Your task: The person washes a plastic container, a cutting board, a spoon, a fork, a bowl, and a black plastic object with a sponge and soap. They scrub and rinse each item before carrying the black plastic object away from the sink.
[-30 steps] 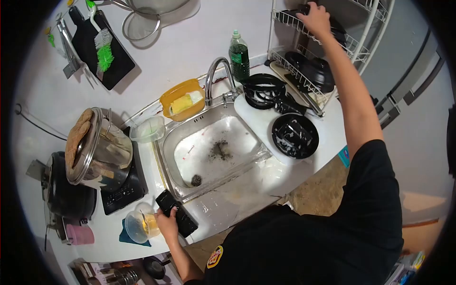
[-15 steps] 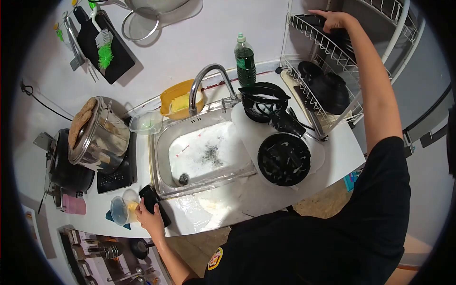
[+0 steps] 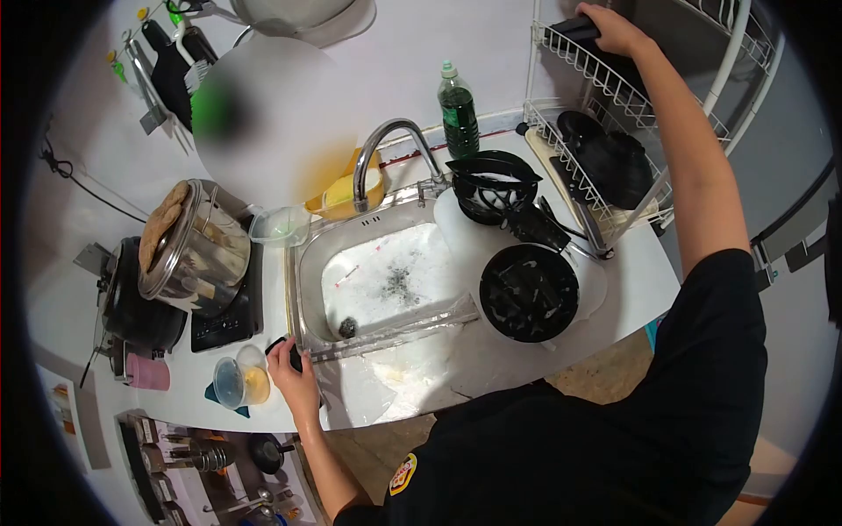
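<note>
My left hand [image 3: 296,381] is at the counter's front edge, left of the sink. Its fingers are curled round a black, flat, phone-like object [image 3: 282,351], which the hand mostly covers. At the upper right, my right hand [image 3: 621,35] reaches into the middle tier of a white wire rack [image 3: 592,74]. The fingers there are bent over the edge of a black dish [image 3: 574,33], with the thumb on the near side; its full shape is hidden. Beside my left hand stand a clear plastic cup [image 3: 230,383] and a small yellowish item [image 3: 255,386].
The steel sink [image 3: 307,289] holds suds and dark bits. Soapy black pans [image 3: 529,294] and a bowl [image 3: 495,210] stand to its right. A green soap bottle [image 3: 459,114] is behind the faucet [image 3: 386,131]. A large pot [image 3: 206,254] stands left. Part of the wall is blurred.
My left hand has shifted slightly up and right, its fingers now over the black object's far end. My right hand's outstretched index finger has curled onto the black dish.
</note>
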### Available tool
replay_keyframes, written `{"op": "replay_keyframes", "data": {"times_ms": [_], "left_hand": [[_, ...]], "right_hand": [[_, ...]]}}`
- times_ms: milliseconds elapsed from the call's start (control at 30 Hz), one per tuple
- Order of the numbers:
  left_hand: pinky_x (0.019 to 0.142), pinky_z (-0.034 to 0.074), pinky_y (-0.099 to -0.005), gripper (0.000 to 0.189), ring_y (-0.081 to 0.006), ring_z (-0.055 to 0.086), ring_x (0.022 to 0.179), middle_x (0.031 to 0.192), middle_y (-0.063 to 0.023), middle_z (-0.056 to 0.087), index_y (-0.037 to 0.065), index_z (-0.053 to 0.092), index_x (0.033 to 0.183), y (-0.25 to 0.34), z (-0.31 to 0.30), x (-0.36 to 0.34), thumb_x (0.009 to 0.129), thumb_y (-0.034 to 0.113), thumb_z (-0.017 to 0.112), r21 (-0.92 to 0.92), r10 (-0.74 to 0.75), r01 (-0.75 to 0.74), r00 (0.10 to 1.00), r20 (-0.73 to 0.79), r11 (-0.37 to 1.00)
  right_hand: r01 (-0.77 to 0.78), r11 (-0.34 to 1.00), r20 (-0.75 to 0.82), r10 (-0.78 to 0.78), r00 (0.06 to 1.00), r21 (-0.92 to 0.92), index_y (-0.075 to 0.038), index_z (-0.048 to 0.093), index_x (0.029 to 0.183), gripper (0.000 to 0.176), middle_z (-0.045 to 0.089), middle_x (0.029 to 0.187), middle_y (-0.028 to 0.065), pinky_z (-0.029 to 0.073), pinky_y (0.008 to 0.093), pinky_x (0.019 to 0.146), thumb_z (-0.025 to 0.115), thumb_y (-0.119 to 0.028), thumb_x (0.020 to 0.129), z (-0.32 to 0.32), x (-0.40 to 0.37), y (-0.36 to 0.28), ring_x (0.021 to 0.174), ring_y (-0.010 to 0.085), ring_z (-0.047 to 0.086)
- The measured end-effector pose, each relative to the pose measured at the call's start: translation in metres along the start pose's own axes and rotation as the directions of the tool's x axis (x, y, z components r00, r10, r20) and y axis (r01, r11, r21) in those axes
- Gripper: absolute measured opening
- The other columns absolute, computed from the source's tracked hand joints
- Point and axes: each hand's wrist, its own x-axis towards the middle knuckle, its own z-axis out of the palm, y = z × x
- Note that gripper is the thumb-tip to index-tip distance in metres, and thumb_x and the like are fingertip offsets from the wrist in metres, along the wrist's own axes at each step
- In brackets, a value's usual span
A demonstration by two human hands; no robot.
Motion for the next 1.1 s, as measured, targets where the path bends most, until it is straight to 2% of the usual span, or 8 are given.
{"op": "replay_keyframes", "data": {"times_ms": [67,300,433,567,600,833,1000,1100], "left_hand": [[0.09,0.037,-0.0386,0.031,-0.0311,0.047,0.103,0.105,-0.0147,0.05,0.003,0.058,0.105,0.001,-0.002,0.0,0.075,0.002,0.06,-0.014,0.0,0.0,1.0,-0.006,1.0],[0.089,0.038,-0.038,0.024,-0.0305,0.05,0.098,0.102,-0.0146,0.053,0.002,0.06,0.1,0.002,-0.022,-0.02,0.076,0.002,0.059,-0.037,-0.056,0.055,0.997,-0.047,0.998],[0.087,0.039,-0.0373,0.022,-0.03,0.051,0.095,0.097,-0.0139,0.055,0.0,0.06,0.099,0.002,-0.033,-0.031,0.078,0.001,0.058,-0.041,-0.081,0.079,0.996,-0.045,0.996],[0.084,0.041,-0.0353,0.02,-0.0301,0.053,0.093,0.096,-0.0152,0.056,0.0,0.061,0.098,0.018,-0.034,-0.035,0.078,0.002,0.057,-0.087,-0.067,0.062,0.996,-0.053,0.994],[0.084,0.041,-0.0352,0.019,-0.0298,0.053,0.093,0.096,-0.0155,0.056,0.0,0.061,0.097,0.02,-0.034,-0.036,0.078,0.002,0.057,-0.097,-0.05,0.045,0.997,-0.056,0.994],[0.076,0.043,-0.0296,0.022,-0.0253,0.056,0.085,0.095,-0.0113,0.058,0.005,0.062,0.1,0.061,-0.074,-0.052,0.078,0.006,0.061,-0.296,-0.099,0.099,0.995,0.014,0.95],[0.093,0.037,-0.0318,0.039,-0.0208,0.05,0.107,0.113,-0.0084,0.053,0.005,0.057,0.111,0.076,-0.155,-0.09,0.075,0.015,0.068,-0.369,-0.074,0.027,0.991,-0.114,0.929],[0.1,0.03,-0.0361,0.07,-0.024,0.04,0.119,0.126,-0.0099,0.044,0.008,0.047,0.125,0.069,-0.209,-0.137,0.063,0.02,0.077,-0.275,0.029,-0.08,0.982,-0.185,0.958]], "right_hand": [[0.1,0.995,-0.17,-0.097,0.981,0.01,-0.023,0.042,0.125,0.074,0.052,0.11,0.016,0.046,0.0422,0.082,0.051,0.016,0.063,0.025,0.005,0.015,0.1,0.0344,0.054],[-0.079,0.991,-0.135,0.064,0.989,-0.106,-0.019,0.048,0.119,0.063,0.052,0.109,0.015,0.046,0.0416,0.086,0.054,0.012,0.065,0.008,0.012,-0.007,0.104,0.0342,0.052],[-0.089,0.969,-0.393,-0.009,0.919,-0.23,-0.018,0.049,0.116,0.058,0.052,0.106,0.0145,0.047,0.0424,0.082,0.053,0.011,0.065,-0.003,0.007,-0.023,0.1,0.0354,0.052],[-0.197,0.938,-0.314,0.102,0.944,-0.286,-0.009,0.05,0.115,0.056,0.05,0.115,0.0198,0.041,0.0397,0.09,0.069,-0.012,0.062,-0.06,-0.008,-0.079,0.107,0.0349,0.049],[-0.004,0.939,-0.468,-0.167,0.868,-0.343,-0.018,0.047,0.121,0.06,0.051,0.109,0.0159,0.046,0.0414,0.081,0.051,0.008,0.067,-0.049,-0.011,-0.067,0.101,0.035,0.051],[0.436,0.9,-0.517,-0.365,0.774,0.017,-0.02,0.053,0.121,0.078,0.051,0.115,0.0162,0.045,0.0383,0.084,0.046,0.021,0.054,-0.109,-0.085,-0.241,0.107,0.0335,0.051],[0.923,0.38,-0.634,-0.698,0.333,0.067,-0.007,0.064,0.102,0.055,0.054,0.102,0.0176,0.047,0.0397,0.077,0.061,0.014,0.052,-0.167,-0.139,-0.386,0.094,0.0346,0.055],[0.997,0.009,-0.773,-0.631,0.062,0.073,-0.006,0.064,0.087,0.036,0.055,0.094,0.0171,0.049,0.0408,0.066,0.075,0.0,0.053,-0.184,-0.175,-0.47,0.084,0.0358,0.056]]}}
